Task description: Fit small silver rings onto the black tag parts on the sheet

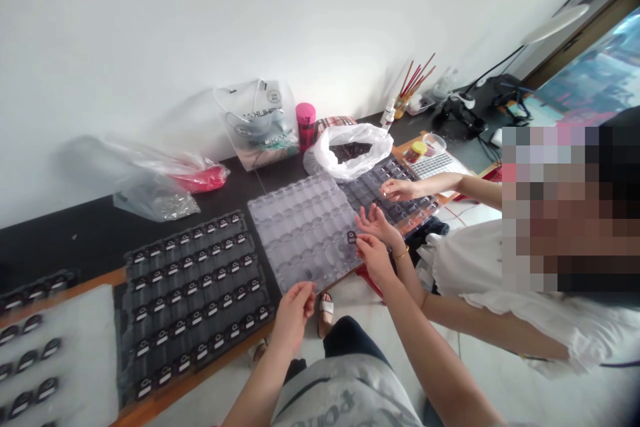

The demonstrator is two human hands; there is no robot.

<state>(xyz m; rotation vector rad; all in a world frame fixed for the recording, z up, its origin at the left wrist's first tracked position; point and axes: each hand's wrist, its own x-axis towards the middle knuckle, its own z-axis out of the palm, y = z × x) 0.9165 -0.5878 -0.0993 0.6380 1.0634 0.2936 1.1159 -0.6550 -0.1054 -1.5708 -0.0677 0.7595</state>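
Observation:
My right hand (pixel 375 259) pinches a small black part (pixel 351 237) with a pale ring mark on its face, above the right side of a clear plastic tray (pixel 295 227). The tray's moulded pockets show no black parts. Beside that tray's front edge is my left hand (pixel 296 313), its thumb and fingers pressed together; whatever may be between them is hidden. To the left lies a dark tray (pixel 195 340) with rows of similar black parts. A co-worker's open hand (pixel 379 223) is close to my right hand, and their other hand (pixel 399 189) pinches something small.
A white plastic bag (pixel 325 160) of dark pieces stands behind the trays. Near it are a pink-lidded bottle (pixel 305 127), a paper bag (pixel 257 127) and a red packet (pixel 200 178). More black parts lie on a white sheet (pixel 85 333) at far left. The co-worker sits close on the right.

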